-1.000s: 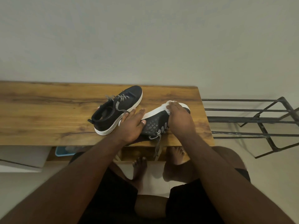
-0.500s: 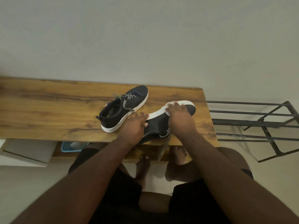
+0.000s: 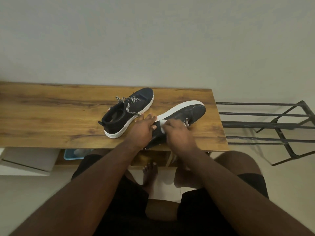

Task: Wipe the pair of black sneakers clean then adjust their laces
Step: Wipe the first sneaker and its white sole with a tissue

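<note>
Black sneakers: two on the wooden tabletop (image 3: 51,116) — the far sneaker (image 3: 129,111) stands on its white sole, laces loose; the near sneaker (image 3: 184,114) lies tipped on its side by the right end, white sole edge facing away.
Left grip: the left hand (image 3: 142,132) rests over the heel end of the near sneaker, fingers fairly straight and spread, thumb tip on the black upper.
Right grip: the right hand (image 3: 179,133) has its fingers curled around a white cloth (image 3: 162,127), pressed to the side of the near sneaker near the ankle.
Laces: a black-and-white patterned lace (image 3: 186,122) shows just past the right knuckles.
Surface and room: wood-grain top against a pale plain wall; a dark metal rack (image 3: 272,124) stands beside the right end; light floor below.
Under the tabletop: a blue container (image 3: 71,155), only partly seen.
Hidden: the near sneaker's opening and most of the cloth sit beneath the hands — the heel is hard to make out.
</note>
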